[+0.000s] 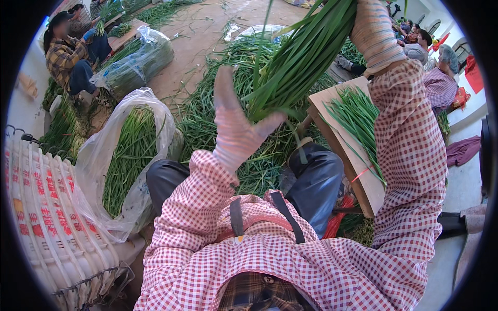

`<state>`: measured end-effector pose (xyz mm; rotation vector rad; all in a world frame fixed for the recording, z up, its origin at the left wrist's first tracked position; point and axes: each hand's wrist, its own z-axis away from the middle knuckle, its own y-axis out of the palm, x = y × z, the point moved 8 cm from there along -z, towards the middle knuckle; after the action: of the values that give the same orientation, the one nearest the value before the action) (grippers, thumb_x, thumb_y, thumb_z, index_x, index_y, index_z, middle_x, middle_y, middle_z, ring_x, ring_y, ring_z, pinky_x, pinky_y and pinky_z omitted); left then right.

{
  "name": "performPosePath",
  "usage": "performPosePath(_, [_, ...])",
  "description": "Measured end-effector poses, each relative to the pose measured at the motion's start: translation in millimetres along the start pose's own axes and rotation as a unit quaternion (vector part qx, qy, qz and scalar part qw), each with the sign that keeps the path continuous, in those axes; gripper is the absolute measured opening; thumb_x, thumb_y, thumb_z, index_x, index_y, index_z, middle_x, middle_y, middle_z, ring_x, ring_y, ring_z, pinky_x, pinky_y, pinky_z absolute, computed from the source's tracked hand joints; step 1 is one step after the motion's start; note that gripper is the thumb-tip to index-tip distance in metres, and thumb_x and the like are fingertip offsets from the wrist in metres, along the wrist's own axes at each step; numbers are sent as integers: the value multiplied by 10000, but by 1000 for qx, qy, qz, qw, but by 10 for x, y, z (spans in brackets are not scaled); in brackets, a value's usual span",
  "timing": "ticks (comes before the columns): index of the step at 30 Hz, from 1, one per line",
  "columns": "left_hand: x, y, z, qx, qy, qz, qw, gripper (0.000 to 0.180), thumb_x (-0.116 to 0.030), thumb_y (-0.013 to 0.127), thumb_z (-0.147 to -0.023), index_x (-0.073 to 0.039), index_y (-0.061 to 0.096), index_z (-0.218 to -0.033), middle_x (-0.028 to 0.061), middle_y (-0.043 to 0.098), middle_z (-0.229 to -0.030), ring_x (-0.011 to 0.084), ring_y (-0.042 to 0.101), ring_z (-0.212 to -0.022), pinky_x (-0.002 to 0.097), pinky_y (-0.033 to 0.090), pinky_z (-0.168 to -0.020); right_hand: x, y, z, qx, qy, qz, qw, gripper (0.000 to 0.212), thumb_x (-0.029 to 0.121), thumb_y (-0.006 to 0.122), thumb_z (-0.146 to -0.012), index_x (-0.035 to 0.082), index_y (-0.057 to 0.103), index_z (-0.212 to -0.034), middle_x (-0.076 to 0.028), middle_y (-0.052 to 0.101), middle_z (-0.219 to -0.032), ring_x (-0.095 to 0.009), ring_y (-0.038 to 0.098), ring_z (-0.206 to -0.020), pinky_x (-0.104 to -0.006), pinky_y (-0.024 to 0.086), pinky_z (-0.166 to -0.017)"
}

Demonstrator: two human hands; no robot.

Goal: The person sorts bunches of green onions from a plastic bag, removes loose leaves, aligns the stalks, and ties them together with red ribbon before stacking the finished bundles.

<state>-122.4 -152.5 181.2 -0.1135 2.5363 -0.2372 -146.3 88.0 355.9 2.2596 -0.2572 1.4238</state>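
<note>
Chives [306, 59] clamped in fingers of the right hand [374, 36], ends hanging left of the counter [365, 194] edge. Left hand [236, 129]: thumb and fingers spread, open gap between.

Brown floor [193, 75], pale left wall [31, 110] and right wall [473, 105] along its edges. Dark arched window [463, 53] (right side). Bright light.

There are two gloved hands [234, 128] [376, 37] (one per checked sleeve [407, 155]), one raised bunch of leaves [306, 62] and two knees [167, 179] [321, 161].

Seated pers. [65, 59] L, maroon cloth [463, 151] R
</note>
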Motion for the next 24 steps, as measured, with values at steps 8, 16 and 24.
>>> performPosePath(8, [804,57,124,-19,-124,75,989,229,-134,557,-966,9,597,-1140,156,656,-1128,192,612,-1078,325,475,-956,-98,-114,13,-45,42,-3,998,156,237,675,-879,89,629,-874,-36,605,-715,-193,604,-610,-358,529,-573])
performPosePath(16, [488,467,980,299,-548,517,586,961,-770,551,-803,39,479,-1317,211,600,-1222,297,628,-1063,463,504,-960,74,21,384,-40,-223,73,971,169,103,698,-876,38,663,-1028,-14,652,-861,-119,601,-746,-272,504,-670])
performPosePath(24, [762,1014,791,120,-552,678,470,1015,-807,633,-687,-37,494,-1334,172,576,-1250,293,571,-1136,453,495,-980,-1444,222,2023,208,-290,312,881,289,160,688,-764,33,630,-1018,-73,641,-975,-259,618,-987,-404,490,-901])
